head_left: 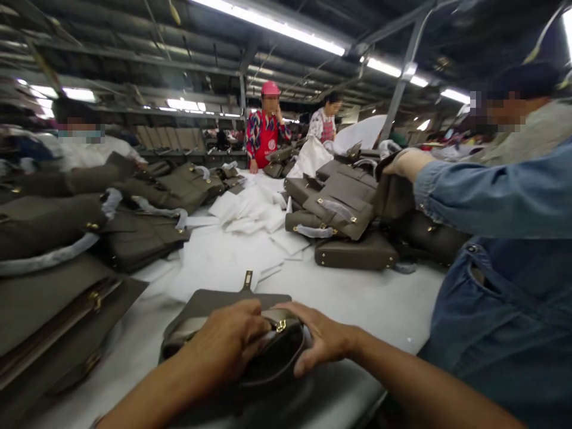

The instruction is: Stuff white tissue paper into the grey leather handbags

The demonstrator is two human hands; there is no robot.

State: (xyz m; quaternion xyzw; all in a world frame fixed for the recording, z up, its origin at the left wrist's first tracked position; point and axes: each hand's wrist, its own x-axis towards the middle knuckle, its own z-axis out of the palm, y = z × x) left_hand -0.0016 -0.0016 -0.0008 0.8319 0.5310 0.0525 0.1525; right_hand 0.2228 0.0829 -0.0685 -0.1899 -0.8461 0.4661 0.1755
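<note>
Head view: long white counter (384,304) under fluorescent strip lights (272,24), dark ceiling, shelving behind. Olive-brown handbag (232,333) lies at the near counter edge, gold clasp facing up. Left hand (227,345) rests on the bag top, fingers curled over it and gripping. Right hand (324,342) clasps the bag's right end, fingers spread and pressed on. Stacks of similar bags (58,250) crowd the left side; another pile (339,208) sits centre-right. White wrapping sheets (250,208) lie mid-counter. Bare counter remains just beyond the handbag. A denim-clad co-worker (504,286) stands close on the right, reaching into the pile.
</note>
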